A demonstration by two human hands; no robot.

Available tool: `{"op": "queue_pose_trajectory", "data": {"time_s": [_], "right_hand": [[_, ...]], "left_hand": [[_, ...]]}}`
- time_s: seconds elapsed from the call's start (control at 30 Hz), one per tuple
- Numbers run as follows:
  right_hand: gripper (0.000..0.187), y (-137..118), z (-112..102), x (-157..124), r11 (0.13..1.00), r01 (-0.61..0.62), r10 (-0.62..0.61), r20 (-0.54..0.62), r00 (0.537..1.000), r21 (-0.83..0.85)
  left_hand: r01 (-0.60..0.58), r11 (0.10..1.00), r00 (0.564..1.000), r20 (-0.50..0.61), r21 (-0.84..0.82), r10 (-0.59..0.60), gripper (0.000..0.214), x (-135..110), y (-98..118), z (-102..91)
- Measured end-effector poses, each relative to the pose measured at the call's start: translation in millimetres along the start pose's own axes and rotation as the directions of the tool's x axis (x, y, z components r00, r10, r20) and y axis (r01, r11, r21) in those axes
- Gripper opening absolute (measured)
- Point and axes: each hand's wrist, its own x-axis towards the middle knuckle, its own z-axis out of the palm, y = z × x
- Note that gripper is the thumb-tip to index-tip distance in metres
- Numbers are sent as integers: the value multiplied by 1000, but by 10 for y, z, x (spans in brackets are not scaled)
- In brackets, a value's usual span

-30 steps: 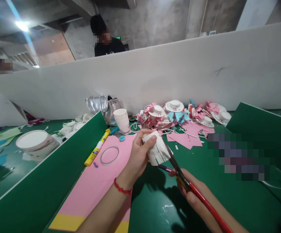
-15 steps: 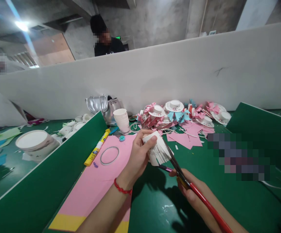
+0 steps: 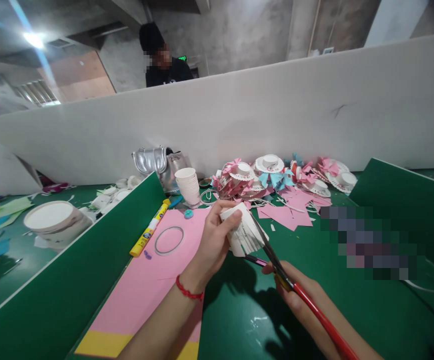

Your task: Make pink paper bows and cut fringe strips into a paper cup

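In the middle of the frame, the paper cup (image 3: 241, 230) is gripped in the curled left hand (image 3: 211, 245), thumb on its wall. Its wall is slit into strips. The right hand (image 3: 299, 300), lower right, is closed on the red handles of the scissors (image 3: 273, 257), whose blades are parted around a strip.

A cut carried too deep could likely sever a strip. The left thumb sits near the blades and might get nicked if the cup twists.

I cannot tell what is inside the held cup. Above it, the nested stack of cups (image 3: 188, 186) looks empty on top. At the left, the white tub (image 3: 54, 222) shows only a white top.
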Motion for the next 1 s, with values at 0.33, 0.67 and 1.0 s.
{"op": "queue_pose_trajectory", "data": {"time_s": [0.33,0.67,1.0], "right_hand": [[54,-82,-30,-9,999,-28,28,3,1000,-47],[62,-146,-72,-10,993,-90,91,17,996,-80],[58,-194,-70,-17,992,-102,101,-13,995,-80]], "left_hand": [[8,1000,1000,-9,7,-8,16,1,11,4],[33,999,999,-14,-4,-33,19,-1,17,8],[67,998,997,-23,-18,-67,19,-13,32,19]]}}
